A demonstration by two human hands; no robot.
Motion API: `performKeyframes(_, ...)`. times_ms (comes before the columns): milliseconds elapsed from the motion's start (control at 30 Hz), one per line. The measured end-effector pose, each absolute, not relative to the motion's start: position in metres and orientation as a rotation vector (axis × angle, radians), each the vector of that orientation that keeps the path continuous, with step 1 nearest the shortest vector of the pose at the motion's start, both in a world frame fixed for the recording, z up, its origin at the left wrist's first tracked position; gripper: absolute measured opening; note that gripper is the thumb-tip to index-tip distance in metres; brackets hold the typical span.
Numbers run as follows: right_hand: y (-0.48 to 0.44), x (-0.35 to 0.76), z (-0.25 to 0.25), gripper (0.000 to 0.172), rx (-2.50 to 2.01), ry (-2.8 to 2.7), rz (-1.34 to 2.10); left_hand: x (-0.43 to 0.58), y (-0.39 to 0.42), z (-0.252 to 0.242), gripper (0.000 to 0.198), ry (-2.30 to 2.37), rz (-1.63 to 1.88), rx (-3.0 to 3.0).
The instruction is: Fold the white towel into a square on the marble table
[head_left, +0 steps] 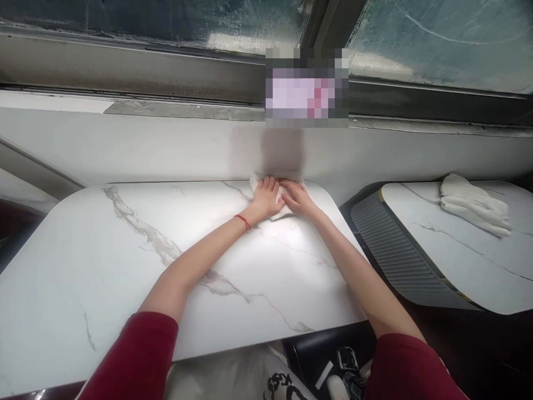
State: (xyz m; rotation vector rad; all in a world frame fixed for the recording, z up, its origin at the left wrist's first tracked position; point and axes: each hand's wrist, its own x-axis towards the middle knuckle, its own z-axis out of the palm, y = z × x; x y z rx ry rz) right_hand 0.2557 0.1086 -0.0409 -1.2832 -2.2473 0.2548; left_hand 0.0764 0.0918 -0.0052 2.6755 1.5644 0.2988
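On a clock face centred on the cloth [282, 214], with 12 away from the person, the cloth lies at the table's [266, 278] far edge, bunched beneath both hands. The left hand [266, 197] rests over it, fingers extended and slightly parted toward 12, thumb toward 3; the right hand [298, 199] lies just beside, fingers stretched toward 10, thumb parted from them toward 9. Both are spread on the cloth rather than closed around it. A red bracelet [242, 221] circles the left wrist. At 3 o'clock, well apart, a second cloth [472, 204] lies folded on another table [445, 239]. The wall [166, 150] runs across 12, below the window [166, 25]; a pixelated patch hides part of its frame.
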Motion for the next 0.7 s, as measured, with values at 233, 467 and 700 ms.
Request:
performKeyframes(233, 0.106, 0.250, -0.043, 0.055, -1.332, -2.211, 0.224, 0.078, 0.091, -0.005, 0.070, 1.586, 0.264, 2.664)
performKeyframes(467, 0.089, 0.238, -0.038, 0.058, -1.432, -2.264, 0.150, 0.071, 0.074, -0.002, 0.068, 1.590, 0.258, 2.673)
performKeyframes(700, 0.022, 0.221, -0.041, 0.055, -1.447, -2.286, -0.038, 0.055, 0.022, -0.007, 0.065, 1.549, 0.236, 2.759)
